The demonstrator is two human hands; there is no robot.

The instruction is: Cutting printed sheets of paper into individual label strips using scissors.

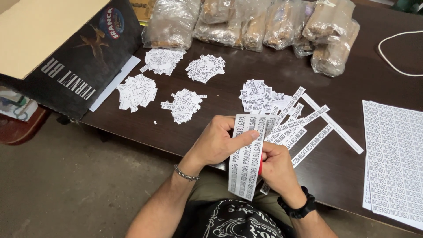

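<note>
Dark wooden table [238, 70] — paper slip piles [137, 91], cut strips [308, 128], printed sheets [394, 158], plastic bags [246, 22].

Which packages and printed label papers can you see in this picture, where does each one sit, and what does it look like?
Printed strip sheet: held by left hand and right hand; white, black print.
Cut strips: table centre, long, white.
Label heaps: five small white piles, table's left and centre.
Uncut sheets: right edge, white stack.
Clear bags: far edge, brownish contents.
Cardboard box: top left, black outside.
</note>
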